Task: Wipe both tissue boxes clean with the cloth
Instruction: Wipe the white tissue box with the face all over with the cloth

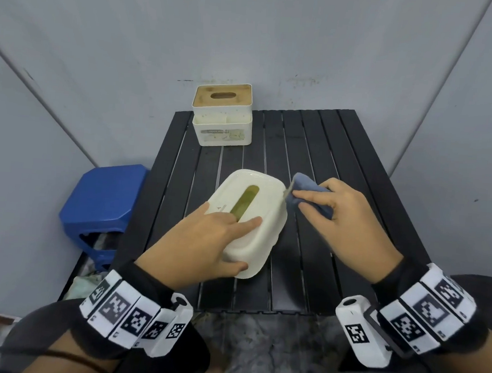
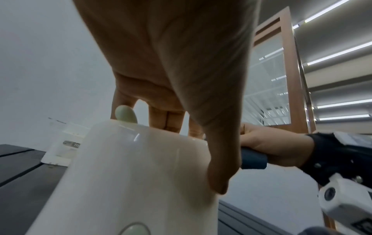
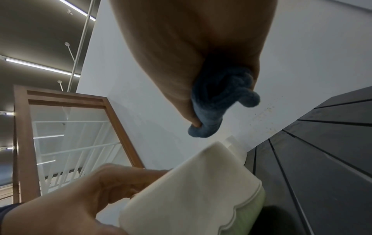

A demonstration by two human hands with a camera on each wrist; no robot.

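Note:
A cream oval tissue box (image 1: 255, 198) with a green slot lies tilted at the middle of the black slatted table (image 1: 338, 222). My left hand (image 1: 229, 243) grips its near end, fingers over the top and thumb (image 2: 221, 167) against the side. My right hand (image 1: 319, 201) holds a bunched blue cloth (image 1: 303, 181) at the box's far right corner, close to the rim; contact is unclear. In the right wrist view the cloth (image 3: 213, 114) hangs just above the box (image 3: 191, 190). The second tissue box (image 1: 222, 117), white and square with a wooden lid, stands at the table's back left edge.
A blue plastic stool (image 1: 103, 205) stands left of the table, with clutter under it. Grey walls close in behind and on both sides. The table's right half and its near strip hold nothing else.

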